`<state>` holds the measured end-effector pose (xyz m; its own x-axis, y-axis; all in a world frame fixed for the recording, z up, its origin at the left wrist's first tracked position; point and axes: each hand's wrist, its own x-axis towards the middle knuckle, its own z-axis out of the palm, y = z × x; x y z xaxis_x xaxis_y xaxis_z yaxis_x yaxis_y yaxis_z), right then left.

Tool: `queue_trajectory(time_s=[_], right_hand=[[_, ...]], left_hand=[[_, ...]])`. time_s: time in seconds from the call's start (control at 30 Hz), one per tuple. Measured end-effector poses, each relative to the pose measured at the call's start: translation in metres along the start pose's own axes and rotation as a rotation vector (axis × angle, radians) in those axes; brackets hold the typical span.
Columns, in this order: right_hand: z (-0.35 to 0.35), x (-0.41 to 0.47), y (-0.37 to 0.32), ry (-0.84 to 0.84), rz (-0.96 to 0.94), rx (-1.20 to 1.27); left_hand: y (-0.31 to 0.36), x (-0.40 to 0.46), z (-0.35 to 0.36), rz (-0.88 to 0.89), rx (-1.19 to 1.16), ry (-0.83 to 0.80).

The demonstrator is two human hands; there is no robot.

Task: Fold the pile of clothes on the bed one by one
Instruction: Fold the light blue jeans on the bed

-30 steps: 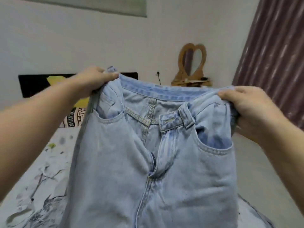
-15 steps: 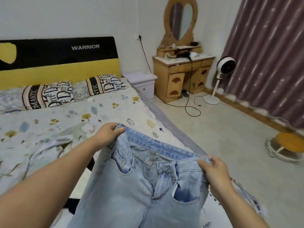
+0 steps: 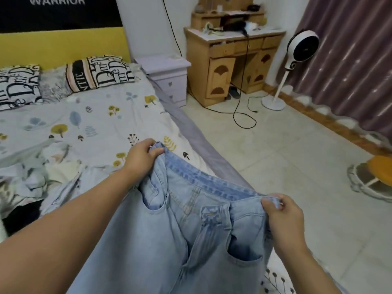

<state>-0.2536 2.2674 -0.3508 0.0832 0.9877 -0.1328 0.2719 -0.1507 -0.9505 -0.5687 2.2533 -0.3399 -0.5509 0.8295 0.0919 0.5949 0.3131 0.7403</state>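
Gripping the waistband of the light-blue jeans (image 3: 169, 240), left hand (image 3: 142, 160) and right hand (image 3: 282, 217) stretch it above the bed (image 3: 95, 124).

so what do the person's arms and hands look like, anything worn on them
Both forearms are bare as far as the view shows: no sleeves, watch, bracelets or gloves. The left hand and right hand show no rings on the visible fingers. Nails look short and unpainted, though they are small in the picture. Anything worn above the forearms is out of frame.
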Motion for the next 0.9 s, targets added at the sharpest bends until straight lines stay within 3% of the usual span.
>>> queue_trajectory(time_s=[0.1, 0.3, 0.37, 0.43, 0.5, 0.57, 0.6, 0.67, 0.77, 0.9], right_hand=[[0.007, 0.048, 0.028, 0.038, -0.016, -0.039], [0.032, 0.092, 0.136, 0.025, 0.008, -0.272], [0.037, 0.102, 0.160, 0.024, -0.003, -0.362], [0.043, 0.111, 0.175, -0.008, 0.011, -0.510], [0.050, 0.117, 0.181, 0.019, -0.016, -0.770], [0.063, 0.114, 0.180, 0.109, -0.191, -0.944], [0.072, 0.110, 0.179, 0.128, -0.344, -0.966], [0.092, 0.097, 0.184, 0.058, -0.603, -1.009], [0.115, 0.081, 0.202, -0.212, -0.694, -1.118], [0.117, 0.079, 0.213, -0.346, -0.590, -1.231]], left_hand=[[-0.007, 0.031, 0.049, 0.041, -0.037, -0.001], [-0.079, 0.028, 0.148, -0.085, 0.020, -0.115], [-0.096, 0.027, 0.166, -0.122, 0.121, -0.129], [-0.104, 0.029, 0.178, -0.110, 0.379, -0.050], [-0.106, 0.030, 0.188, 0.141, 0.561, 0.029], [-0.101, 0.027, 0.198, 0.601, 0.563, 0.001], [-0.101, 0.024, 0.204, 0.810, 0.594, -0.070], [-0.099, 0.014, 0.215, 0.977, 0.774, -0.337], [-0.098, 0.010, 0.220, 0.767, 1.136, -0.733], [-0.089, 0.019, 0.216, 0.586, 1.362, -0.871]])
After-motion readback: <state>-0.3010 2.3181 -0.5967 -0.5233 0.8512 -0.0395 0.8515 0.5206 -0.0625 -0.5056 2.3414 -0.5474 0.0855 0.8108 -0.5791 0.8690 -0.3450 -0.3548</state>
